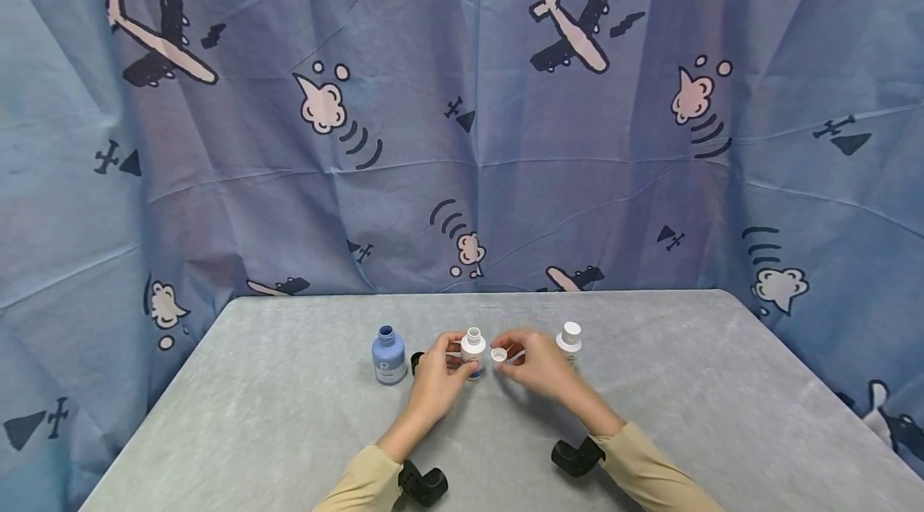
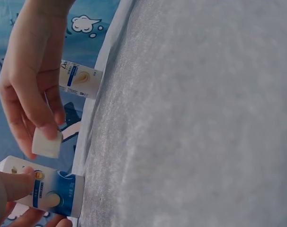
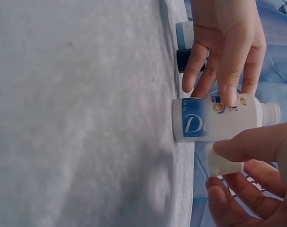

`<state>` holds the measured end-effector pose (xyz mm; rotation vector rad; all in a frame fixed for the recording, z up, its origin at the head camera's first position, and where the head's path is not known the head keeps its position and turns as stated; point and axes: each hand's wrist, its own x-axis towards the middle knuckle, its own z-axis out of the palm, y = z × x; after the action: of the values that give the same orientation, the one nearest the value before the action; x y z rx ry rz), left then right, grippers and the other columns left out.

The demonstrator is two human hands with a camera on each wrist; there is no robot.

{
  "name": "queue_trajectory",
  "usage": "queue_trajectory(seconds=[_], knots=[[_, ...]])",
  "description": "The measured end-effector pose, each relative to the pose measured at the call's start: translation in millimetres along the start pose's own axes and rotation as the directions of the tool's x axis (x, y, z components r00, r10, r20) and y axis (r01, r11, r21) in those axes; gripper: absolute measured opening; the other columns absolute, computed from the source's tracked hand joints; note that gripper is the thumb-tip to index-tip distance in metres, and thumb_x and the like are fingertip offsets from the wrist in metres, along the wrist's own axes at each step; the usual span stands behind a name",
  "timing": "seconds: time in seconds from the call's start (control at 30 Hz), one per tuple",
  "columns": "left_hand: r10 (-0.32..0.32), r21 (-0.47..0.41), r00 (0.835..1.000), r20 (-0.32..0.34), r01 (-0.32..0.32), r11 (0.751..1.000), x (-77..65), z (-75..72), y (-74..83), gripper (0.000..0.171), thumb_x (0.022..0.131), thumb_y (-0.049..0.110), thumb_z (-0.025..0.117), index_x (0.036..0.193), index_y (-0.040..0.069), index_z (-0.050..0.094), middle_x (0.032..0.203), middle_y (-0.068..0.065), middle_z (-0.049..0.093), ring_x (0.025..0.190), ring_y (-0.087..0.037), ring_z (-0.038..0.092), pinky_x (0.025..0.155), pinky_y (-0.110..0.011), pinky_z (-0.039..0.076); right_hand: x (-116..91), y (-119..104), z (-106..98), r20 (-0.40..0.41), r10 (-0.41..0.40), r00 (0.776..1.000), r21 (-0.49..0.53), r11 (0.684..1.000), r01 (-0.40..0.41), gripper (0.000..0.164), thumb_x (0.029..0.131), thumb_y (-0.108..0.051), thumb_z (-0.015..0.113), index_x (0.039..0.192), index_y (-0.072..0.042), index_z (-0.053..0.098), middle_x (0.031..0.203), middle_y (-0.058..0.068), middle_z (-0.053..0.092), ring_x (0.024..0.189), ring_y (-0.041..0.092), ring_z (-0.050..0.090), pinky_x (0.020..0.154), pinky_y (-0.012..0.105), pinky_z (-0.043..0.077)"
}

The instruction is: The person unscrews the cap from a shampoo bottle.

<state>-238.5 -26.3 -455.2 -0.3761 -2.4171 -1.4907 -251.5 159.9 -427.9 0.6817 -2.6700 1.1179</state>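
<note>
A small white bottle (image 1: 473,349) with a blue lower label stands upright on the table, its threaded neck bare. My left hand (image 1: 435,377) holds it from the left side, thumb on the near face and fingers behind. Just right of the bottle, my right hand (image 1: 540,367) pinches a white cap (image 1: 499,355) between thumb and fingers, its hollow side facing up. In the right wrist view the cap (image 3: 225,162) is close beside the bottle (image 3: 238,116), at a lower height than its neck (image 3: 270,113).
A blue bottle (image 1: 389,357) without a cap stands left of my left hand. Partly hidden behind that hand is a black object (image 1: 416,362). Another white bottle (image 1: 569,339), capped, stands behind my right wrist. A patterned curtain (image 1: 404,111) hangs behind the grey-covered table (image 1: 238,416).
</note>
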Motion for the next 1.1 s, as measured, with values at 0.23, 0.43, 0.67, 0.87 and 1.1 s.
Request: queue_trajectory(seconds=[0.23,0.43,0.67,0.87,1.1], knots=[[-0.003,0.004,1.0,0.005,0.003,1.0,-0.4,-0.9,-0.2,0.04,0.082,0.012,0.075,0.118,0.005,0.058,0.099,-0.012,0.068,0.084,-0.02,0.067,0.072,-0.025,0.053,1,5,3,0.037,0.012,0.999,-0.01,1.0,-0.012,0.023,0.075,-0.001,0.076,0.097,-0.002,0.069,0.089,0.008,0.071,0.078,0.018,0.067,0.068,0.027,0.057],[-0.006,0.005,1.0,0.01,0.006,1.0,-0.3,-0.6,-1.1,0.04,0.082,0.012,0.075,0.118,0.006,0.058,0.099,-0.012,0.069,0.084,-0.02,0.067,0.072,-0.025,0.053,1,7,5,0.071,0.032,0.997,-0.04,0.999,-0.03,0.022,0.075,-0.003,0.076,0.096,-0.004,0.069,0.091,0.009,0.071,0.077,0.017,0.067,0.067,0.025,0.055],[-0.02,0.019,1.0,0.011,0.02,1.0,-0.9,-0.4,-0.4,0.043,0.083,0.013,0.074,0.121,0.005,0.057,0.103,-0.013,0.069,0.085,-0.02,0.067,0.072,-0.025,0.053,1,11,7,0.095,0.038,0.995,-0.063,0.998,-0.032,0.022,0.076,-0.003,0.076,0.097,-0.005,0.069,0.092,0.008,0.071,0.078,0.017,0.066,0.067,0.024,0.053],[-0.025,0.018,1.0,0.016,0.025,1.0,-3.7,-1.2,1.6,0.045,0.084,0.013,0.073,0.124,0.005,0.055,0.107,-0.014,0.068,0.088,-0.023,0.067,0.072,-0.026,0.054,-1,11,6,0.1,0.046,0.994,-0.061,0.997,-0.04,0.024,0.076,-0.002,0.076,0.098,-0.005,0.068,0.092,0.007,0.071,0.08,0.018,0.067,0.068,0.026,0.054],[-0.018,0.054,1.0,0.003,0.018,0.998,-9.6,-2.7,2.6,0.044,0.082,0.011,0.073,0.122,0.005,0.055,0.107,-0.014,0.069,0.089,-0.026,0.066,0.074,-0.031,0.053,-6,7,3,0.047,0.026,0.999,-0.077,0.997,-0.022,0.027,0.074,-0.001,0.075,0.1,-0.004,0.068,0.097,0.009,0.07,0.085,0.024,0.068,0.071,0.033,0.056]])
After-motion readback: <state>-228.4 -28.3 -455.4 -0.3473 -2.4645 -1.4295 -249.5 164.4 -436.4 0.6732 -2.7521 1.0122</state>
